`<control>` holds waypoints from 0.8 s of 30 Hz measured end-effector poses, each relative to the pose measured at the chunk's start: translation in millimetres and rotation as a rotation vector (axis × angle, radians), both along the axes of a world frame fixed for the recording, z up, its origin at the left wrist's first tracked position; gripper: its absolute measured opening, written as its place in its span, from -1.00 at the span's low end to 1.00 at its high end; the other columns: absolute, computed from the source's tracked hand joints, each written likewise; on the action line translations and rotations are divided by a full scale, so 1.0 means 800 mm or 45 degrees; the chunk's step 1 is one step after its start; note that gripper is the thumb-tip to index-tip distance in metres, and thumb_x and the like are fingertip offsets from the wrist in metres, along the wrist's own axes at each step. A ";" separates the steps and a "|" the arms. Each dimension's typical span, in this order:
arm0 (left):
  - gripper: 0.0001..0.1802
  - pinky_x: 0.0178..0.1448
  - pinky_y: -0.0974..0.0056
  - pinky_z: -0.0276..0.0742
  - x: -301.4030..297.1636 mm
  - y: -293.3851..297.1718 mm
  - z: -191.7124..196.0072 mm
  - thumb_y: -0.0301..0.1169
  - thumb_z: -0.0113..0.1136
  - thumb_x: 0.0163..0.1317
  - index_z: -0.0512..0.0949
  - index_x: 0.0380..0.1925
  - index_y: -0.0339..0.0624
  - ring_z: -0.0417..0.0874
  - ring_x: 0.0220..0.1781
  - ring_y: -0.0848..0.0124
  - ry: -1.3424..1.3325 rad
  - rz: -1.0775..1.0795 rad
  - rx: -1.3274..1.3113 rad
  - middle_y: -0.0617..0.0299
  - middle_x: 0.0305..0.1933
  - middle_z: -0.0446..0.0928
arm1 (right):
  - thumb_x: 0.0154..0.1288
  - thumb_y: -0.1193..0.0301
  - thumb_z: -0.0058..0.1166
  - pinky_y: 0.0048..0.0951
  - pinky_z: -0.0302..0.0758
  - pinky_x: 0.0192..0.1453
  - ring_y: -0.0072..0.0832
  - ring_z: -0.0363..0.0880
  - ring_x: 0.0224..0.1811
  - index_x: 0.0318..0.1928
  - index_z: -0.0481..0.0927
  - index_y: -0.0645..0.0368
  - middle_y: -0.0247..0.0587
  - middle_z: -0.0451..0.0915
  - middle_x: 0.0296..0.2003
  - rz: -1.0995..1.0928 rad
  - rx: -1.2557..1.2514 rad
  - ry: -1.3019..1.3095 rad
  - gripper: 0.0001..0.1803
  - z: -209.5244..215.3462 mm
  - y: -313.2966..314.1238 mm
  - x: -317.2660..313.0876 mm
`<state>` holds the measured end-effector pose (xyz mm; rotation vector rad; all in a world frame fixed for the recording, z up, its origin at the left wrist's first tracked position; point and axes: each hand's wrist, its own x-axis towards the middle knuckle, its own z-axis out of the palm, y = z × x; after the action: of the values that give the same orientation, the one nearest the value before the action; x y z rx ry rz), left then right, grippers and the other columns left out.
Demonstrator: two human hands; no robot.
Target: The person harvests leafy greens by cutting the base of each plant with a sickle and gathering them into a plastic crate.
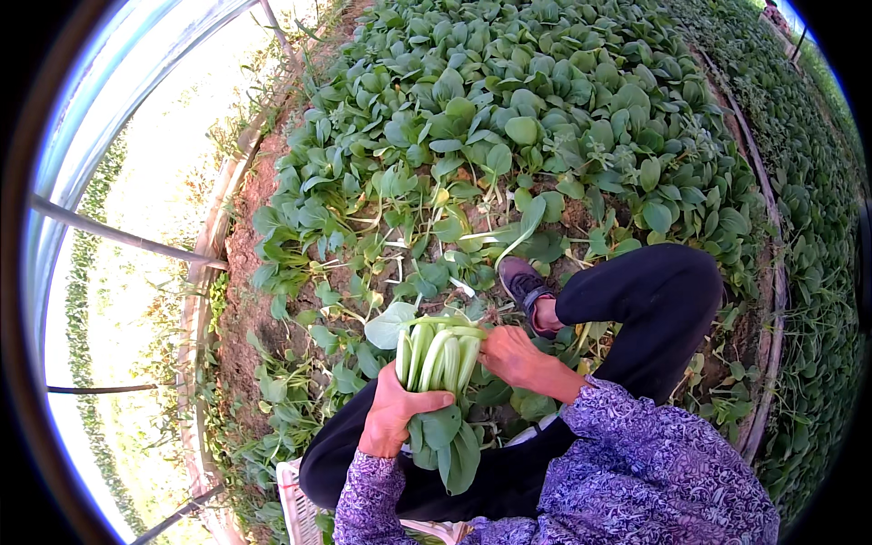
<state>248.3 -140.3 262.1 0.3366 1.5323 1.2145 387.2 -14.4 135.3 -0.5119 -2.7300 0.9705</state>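
A bunch of leafy greens with thick pale stalks, like bok choy, is held above my lap. Its cut ends point up and away from me, and its broad leaves hang toward my body. My left hand is closed around the bunch from the left, thumb across the stalks. At the upper right of the bunch, my right hand is closed with its fingers pinched at the stalk ends. A single leaf sticks out at the upper left, its green stalk lying across the ends toward my right fingers. The fingertips are partly hidden.
Dense leafy greens grow ahead. Loose leaves and cut stalks litter the soil nearer me. My shoe rests among them. A white plastic crate stands at lower left. Clear sheeting and metal poles line the left side.
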 end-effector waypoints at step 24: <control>-0.41 -0.34 0.05 0.45 0.065 -0.067 0.018 -0.39 0.30 -0.27 0.35 -0.12 -0.22 0.56 -0.40 -0.05 1.320 -0.308 0.077 -0.09 -0.53 0.51 | 0.11 0.65 0.05 -0.75 0.04 -0.71 -0.74 0.14 -0.75 -0.18 0.46 0.32 -0.39 0.32 -0.59 -0.225 -2.165 1.063 -0.78 0.089 0.066 0.009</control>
<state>300.4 -194.1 276.2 1.2975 2.2176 0.9098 394.7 38.3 206.6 -0.3356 -0.6637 2.4498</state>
